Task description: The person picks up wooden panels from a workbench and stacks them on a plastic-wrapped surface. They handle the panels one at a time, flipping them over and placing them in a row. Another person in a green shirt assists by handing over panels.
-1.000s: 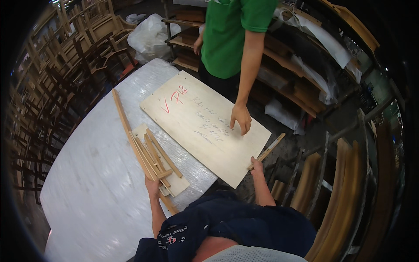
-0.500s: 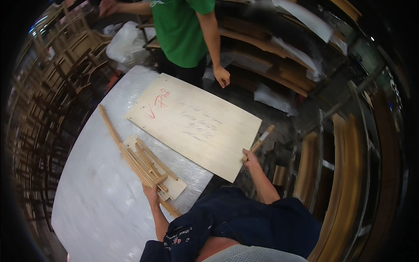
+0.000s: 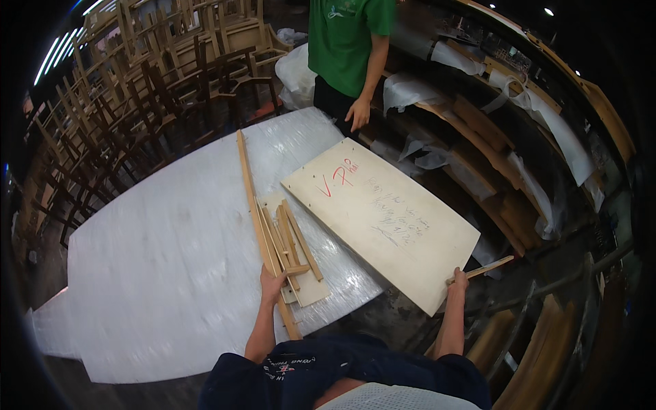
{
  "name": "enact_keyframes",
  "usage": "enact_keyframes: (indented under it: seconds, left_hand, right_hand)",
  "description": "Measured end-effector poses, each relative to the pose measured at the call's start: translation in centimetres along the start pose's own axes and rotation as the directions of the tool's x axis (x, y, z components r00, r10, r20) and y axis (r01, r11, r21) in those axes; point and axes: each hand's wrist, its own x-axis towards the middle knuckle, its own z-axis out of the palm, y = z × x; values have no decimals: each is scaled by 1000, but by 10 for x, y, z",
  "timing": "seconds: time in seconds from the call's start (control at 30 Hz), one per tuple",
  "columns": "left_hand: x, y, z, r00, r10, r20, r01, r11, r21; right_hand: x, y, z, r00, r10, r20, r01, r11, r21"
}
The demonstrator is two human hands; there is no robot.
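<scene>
My left hand [image 3: 272, 281] is closed around the lower part of some long thin wooden strips [image 3: 249, 184]. The strips lie on a plastic-wrapped surface [image 3: 157, 260]. Beside them, several shorter wooden pieces [image 3: 301, 242] rest on a small pale board [image 3: 316, 292]. My right hand [image 3: 458, 277] is at the near right corner of a large pale panel [image 3: 403, 212] with handwriting on it. That hand grips a narrow wooden stick [image 3: 490, 266], which points out to the right; whether it also pinches the panel I cannot tell. The panel partly overlaps the wrapped surface.
A co-worker in a green shirt [image 3: 348, 41] stands beyond the panel, one hand [image 3: 359, 114] hanging near its far edge. Wooden chair frames [image 3: 184, 96] crowd the far left. Racks of boards [image 3: 471, 157], some with plastic film, line the right side.
My view has turned left, so everything sits further right. The stick in my right hand has swung flatter. The co-worker's raised arm is out of sight; the other hand has loosened.
</scene>
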Motion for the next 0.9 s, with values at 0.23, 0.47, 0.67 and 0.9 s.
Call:
enact_keyframes:
  seconds: [0.23,0.47,0.67,0.9]
  left_hand:
    - [-4,4,5,998,43,-47,-41,998,37]
    - [-14,28,9,996,-12,-94,21,995,101]
    - [-24,55,11,966,-18,-257,117,919,377]
    - [-12,81,26,936,139,-323,301,157,941]
  right_hand:
    - [16,-26,25,996,42,80,-36,996,-76]
    - [66,-3,21,976,149,162,-95,950,-298]
    - [7,-1,23,947,276,164,-205,914,-351]
    - [8,-10,20,900,397,179,-335,894,-297]
